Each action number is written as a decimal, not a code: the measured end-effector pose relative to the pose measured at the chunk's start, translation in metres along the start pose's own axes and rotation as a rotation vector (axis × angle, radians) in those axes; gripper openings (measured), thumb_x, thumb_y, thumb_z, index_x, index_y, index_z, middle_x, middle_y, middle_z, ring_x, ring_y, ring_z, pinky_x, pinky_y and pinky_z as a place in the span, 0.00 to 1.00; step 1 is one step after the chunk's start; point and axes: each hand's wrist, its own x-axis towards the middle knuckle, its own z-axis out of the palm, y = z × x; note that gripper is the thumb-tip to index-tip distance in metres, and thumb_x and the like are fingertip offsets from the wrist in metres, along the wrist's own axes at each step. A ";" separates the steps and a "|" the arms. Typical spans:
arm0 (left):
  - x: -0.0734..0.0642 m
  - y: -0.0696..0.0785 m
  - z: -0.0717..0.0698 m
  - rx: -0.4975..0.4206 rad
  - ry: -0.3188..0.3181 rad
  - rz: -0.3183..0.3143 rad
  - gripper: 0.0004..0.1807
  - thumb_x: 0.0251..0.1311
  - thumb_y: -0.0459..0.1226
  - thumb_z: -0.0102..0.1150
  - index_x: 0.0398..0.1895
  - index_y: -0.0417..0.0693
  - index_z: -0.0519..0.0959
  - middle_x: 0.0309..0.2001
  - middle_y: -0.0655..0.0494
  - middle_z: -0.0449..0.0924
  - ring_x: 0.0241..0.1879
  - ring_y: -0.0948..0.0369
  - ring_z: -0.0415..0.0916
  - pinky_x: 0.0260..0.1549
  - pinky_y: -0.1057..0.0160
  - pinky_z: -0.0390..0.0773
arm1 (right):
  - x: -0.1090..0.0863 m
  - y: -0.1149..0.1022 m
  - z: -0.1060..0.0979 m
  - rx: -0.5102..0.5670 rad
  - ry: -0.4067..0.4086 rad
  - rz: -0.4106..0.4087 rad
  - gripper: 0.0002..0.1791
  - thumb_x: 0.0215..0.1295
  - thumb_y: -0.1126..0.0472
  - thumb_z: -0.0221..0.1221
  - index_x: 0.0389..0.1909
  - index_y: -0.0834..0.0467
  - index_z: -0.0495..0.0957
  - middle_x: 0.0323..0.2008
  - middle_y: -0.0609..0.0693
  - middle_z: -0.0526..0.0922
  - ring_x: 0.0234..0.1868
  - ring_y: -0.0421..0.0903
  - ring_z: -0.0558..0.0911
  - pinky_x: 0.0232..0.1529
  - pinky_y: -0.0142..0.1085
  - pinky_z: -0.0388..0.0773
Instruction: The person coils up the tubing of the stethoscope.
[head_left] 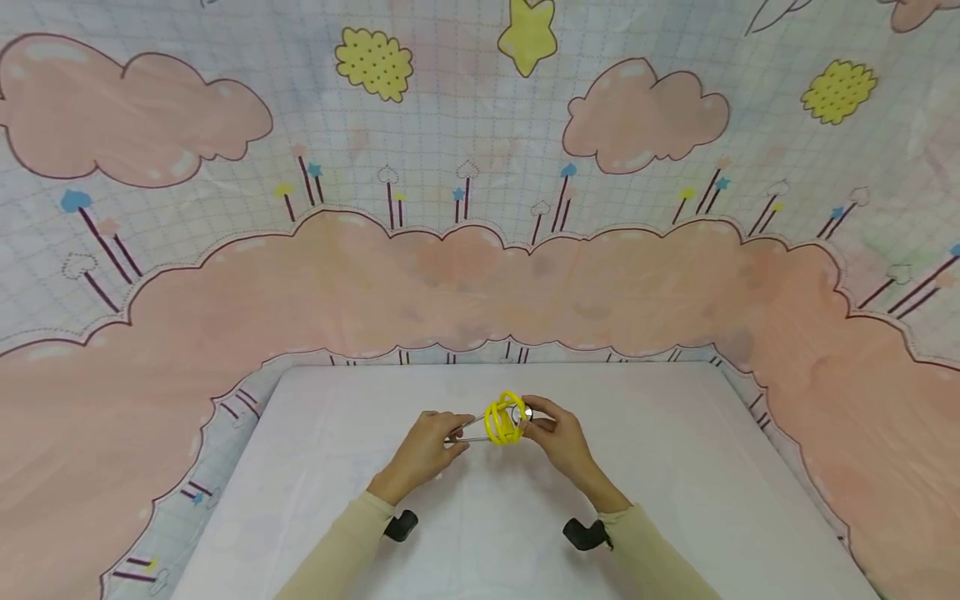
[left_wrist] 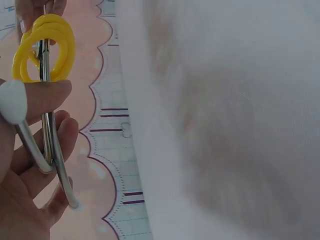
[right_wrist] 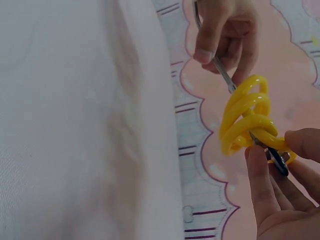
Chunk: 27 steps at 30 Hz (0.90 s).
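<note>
A glossy yellow coil (head_left: 497, 423) of several tube-like loops is held above the white table between both hands. Slim silver metal rods (head_left: 471, 439) run into it from the left. My left hand (head_left: 426, 447) grips those rods between thumb and fingers. In the left wrist view, one rod bends back to a white rounded tip (left_wrist: 12, 101) beside the thumb. From the other side, my right hand (head_left: 561, 440) pinches the coil's end loop with its fingertips. A dark, shiny end piece (right_wrist: 278, 160) pokes out of the loops between the right fingers; its exact kind cannot be told.
Beneath the hands spreads a white table (head_left: 337, 500). Behind and around it hangs a patterned cloth (head_left: 450, 283) with pink clouds and stars. Black wrist mounts (head_left: 587, 534) stick out inward from both beige sleeves (head_left: 352, 533).
</note>
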 end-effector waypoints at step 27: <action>0.024 -0.048 0.043 -0.174 -0.138 -0.205 0.20 0.55 0.32 0.69 0.53 0.41 0.82 0.43 0.50 0.85 0.41 0.60 0.81 0.48 0.54 0.80 | 0.052 0.060 0.019 -0.073 0.071 0.156 0.21 0.63 0.68 0.63 0.58 0.62 0.77 0.54 0.62 0.82 0.45 0.47 0.85 0.39 0.36 0.84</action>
